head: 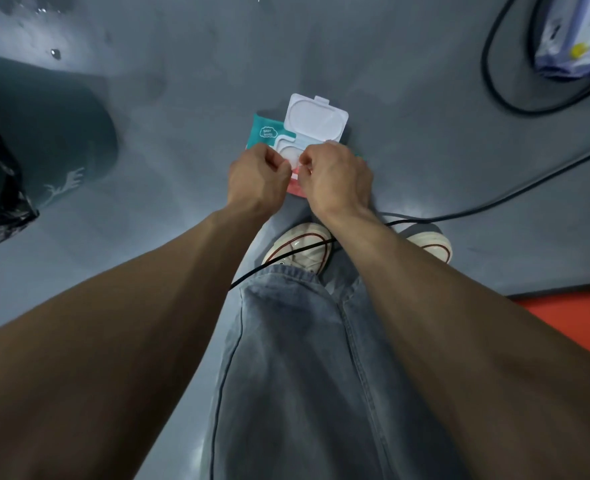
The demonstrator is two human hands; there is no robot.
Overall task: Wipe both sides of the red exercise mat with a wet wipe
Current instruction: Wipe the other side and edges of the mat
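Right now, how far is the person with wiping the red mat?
Only the start. Done: the wipes pack lies on the floor with its white lid flipped open. In hand: the left hand and right hand work with curled fingers at the opening; no pulled-out wipe is visible. Left: both sides of the red mat, only a corner in view, untouched.
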